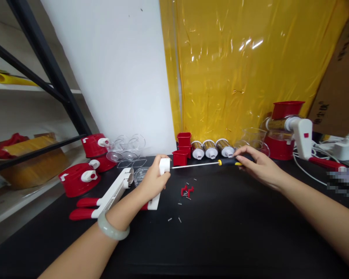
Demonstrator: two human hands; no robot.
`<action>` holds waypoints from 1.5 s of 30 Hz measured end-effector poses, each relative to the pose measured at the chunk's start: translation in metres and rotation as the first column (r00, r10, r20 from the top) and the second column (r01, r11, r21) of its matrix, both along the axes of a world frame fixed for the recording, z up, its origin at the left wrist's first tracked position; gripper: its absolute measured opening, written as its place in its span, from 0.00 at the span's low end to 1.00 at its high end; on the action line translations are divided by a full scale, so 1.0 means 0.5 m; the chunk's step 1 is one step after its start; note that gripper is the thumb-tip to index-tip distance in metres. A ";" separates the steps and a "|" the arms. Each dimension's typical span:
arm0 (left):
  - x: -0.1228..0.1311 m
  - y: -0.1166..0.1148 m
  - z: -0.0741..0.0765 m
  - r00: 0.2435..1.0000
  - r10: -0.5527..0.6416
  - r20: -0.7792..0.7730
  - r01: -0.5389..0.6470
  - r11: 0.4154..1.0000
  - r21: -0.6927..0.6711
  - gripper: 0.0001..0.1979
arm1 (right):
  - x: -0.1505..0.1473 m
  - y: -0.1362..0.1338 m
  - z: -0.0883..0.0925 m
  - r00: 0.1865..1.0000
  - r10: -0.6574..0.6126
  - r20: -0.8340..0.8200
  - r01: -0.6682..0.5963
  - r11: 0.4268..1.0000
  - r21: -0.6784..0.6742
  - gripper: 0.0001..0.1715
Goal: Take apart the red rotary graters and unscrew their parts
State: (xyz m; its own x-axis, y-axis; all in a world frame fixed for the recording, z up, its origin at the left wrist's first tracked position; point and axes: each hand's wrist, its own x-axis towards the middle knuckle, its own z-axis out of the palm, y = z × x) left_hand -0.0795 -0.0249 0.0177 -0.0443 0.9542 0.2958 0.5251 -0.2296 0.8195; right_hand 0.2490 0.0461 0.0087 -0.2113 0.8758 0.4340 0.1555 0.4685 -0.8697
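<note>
My left hand (pixel 151 180) is closed around a white crank handle (pixel 164 165), whose red grip shows below the wrist side. In my right hand (pixel 258 167) is a screwdriver (pixel 196 165) with a black and yellow handle, held in the fingers. Its long shaft lies nearly level, and the tip meets the white end of the crank handle. On the black table below lie small red plastic clips (pixel 187 190) and several loose screws (pixel 179 219). Two more white handles with red grips (pixel 83 214) rest left of my left hand.
Red bases (pixel 78 180) and clear plastic parts (pixel 128 149) stand at the left. Red hoppers (pixel 180 157) and three grater drums (pixel 209 149) line the back. An assembled rotary grater (pixel 282 145) stands at right, near white cables and a white adapter (pixel 347 149). A shelf (pixel 31 89) borders the left.
</note>
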 end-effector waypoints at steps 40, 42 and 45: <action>0.005 0.007 -0.014 0.993 0.004 0.119 0.007 0.996 -0.087 0.21 | -0.018 0.005 -0.022 0.999 0.012 0.047 -0.002 0.982 -0.190 0.28; 0.002 0.011 -0.015 0.992 -0.010 0.125 0.023 0.994 -0.104 0.21 | -0.016 0.005 -0.021 0.999 0.026 0.021 -0.022 0.984 -0.179 0.26; 0.001 0.016 -0.014 0.987 -0.026 0.156 0.047 0.991 -0.128 0.21 | -0.015 0.007 -0.021 0.996 0.034 -0.079 -0.047 0.984 -0.174 0.25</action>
State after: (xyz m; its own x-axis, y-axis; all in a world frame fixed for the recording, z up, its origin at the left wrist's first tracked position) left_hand -0.0791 -0.0167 0.0105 -0.0438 0.9861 0.1604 0.3836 -0.1317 0.9141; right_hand 0.2416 0.0498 -0.0018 -0.2209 0.9312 0.2899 0.0705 0.3117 -0.9475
